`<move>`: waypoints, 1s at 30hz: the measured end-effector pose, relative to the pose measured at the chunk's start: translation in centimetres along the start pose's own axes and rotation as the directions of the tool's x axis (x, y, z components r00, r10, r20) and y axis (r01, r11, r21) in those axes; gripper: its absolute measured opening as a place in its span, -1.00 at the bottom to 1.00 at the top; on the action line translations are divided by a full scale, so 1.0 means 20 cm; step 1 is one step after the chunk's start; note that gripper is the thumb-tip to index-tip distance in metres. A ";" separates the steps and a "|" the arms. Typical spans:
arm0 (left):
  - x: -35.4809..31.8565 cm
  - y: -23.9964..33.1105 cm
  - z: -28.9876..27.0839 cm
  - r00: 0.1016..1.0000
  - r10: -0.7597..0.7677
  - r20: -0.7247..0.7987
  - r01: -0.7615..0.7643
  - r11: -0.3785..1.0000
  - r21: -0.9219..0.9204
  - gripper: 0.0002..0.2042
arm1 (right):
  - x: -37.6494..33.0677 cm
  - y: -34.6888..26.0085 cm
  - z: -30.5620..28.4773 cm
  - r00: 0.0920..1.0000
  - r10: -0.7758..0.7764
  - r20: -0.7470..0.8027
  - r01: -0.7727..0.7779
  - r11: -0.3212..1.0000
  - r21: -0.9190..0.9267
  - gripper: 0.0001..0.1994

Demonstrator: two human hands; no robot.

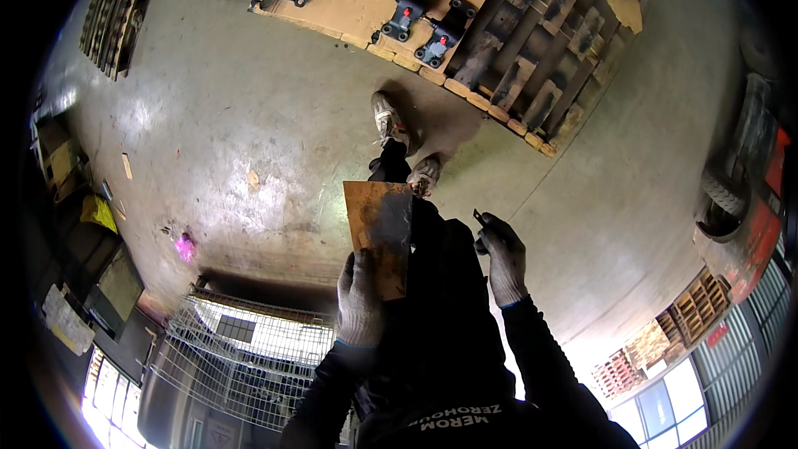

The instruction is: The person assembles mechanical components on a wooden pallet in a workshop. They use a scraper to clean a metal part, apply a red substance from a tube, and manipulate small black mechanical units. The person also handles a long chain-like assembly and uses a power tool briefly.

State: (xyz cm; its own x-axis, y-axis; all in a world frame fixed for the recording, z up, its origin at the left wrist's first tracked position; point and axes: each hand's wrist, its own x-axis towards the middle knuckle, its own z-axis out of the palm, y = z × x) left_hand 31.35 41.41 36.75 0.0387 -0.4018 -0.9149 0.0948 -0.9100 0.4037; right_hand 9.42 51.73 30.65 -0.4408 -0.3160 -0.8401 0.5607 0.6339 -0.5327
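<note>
My left hand, in a pale glove with dark fingers, grips the lower left edge of a flat brown sheet. That sheet looks like cardboard and has a large dark stain along its right side. To the right, my gloved right hand is closed around a small dark tool with a slanted tip, which looks like a utility knife; most of it is hidden by the fingers. The tool and the sheet are apart.
Ahead, a wooden pallet bears a cardboard layer with black metal brackets on it. A wire cage stands at the lower left. Pink stuff lies on the floor. A red forklift-like vehicle is at the right.
</note>
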 end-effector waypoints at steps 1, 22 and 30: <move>0.00 0.00 0.01 1.000 -0.002 -0.004 0.002 1.000 -0.019 -0.60 | 0.00 -0.01 0.01 1.000 0.013 0.000 -0.013 1.000 -0.002 -0.70; 0.06 0.21 -0.25 0.996 -0.085 0.014 0.086 0.995 -0.040 -0.64 | -0.02 0.04 0.28 0.998 0.051 -0.025 -0.049 0.997 0.056 -0.70; 0.20 0.64 -0.45 0.996 -0.082 0.041 0.082 0.997 0.015 -0.60 | -0.10 -0.03 0.81 0.992 0.033 -0.120 -0.006 0.977 0.214 -0.54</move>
State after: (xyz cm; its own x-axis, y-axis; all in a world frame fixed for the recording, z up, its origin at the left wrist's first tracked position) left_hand 41.75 29.06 38.14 -0.0097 -0.3296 -0.9441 0.0825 -0.9412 0.3277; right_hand 21.35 40.60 30.92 -0.5033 -0.2081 -0.8387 0.7003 0.4702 -0.5370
